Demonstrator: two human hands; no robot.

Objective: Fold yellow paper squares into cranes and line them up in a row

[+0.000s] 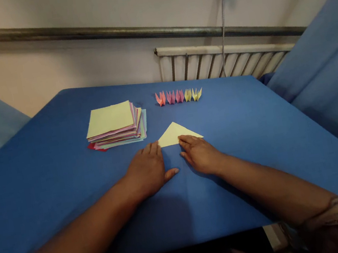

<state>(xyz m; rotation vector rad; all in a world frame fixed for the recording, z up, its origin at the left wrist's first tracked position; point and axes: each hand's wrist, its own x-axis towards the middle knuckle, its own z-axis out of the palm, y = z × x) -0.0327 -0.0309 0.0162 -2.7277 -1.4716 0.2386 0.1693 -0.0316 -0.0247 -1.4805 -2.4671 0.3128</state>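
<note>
A pale yellow sheet of origami paper (pixel 171 135), folded into a triangle, lies on the blue tabletop with its point facing away from me. At its left corner rest the fingertips of my left hand (pixel 147 171); that hand lies flat, thumb stretched out to the right. My right hand (pixel 199 151) presses its fingertips on the fold's near edge, right of the middle, with the thumb apart and below the paper. Neither hand grips anything. Part of the triangle's right side is hidden under my right fingers.
Left of the triangle stands an uneven stack of coloured paper (pixel 109 119), yellow on top. Several small folded paper cranes (pixel 179 95), orange, pink and yellow, stand in a row behind. Beyond the blue table (pixel 50 176) are a radiator (pixel 195 48), a wall pipe (pixel 101 33) and blue curtains (pixel 320 45).
</note>
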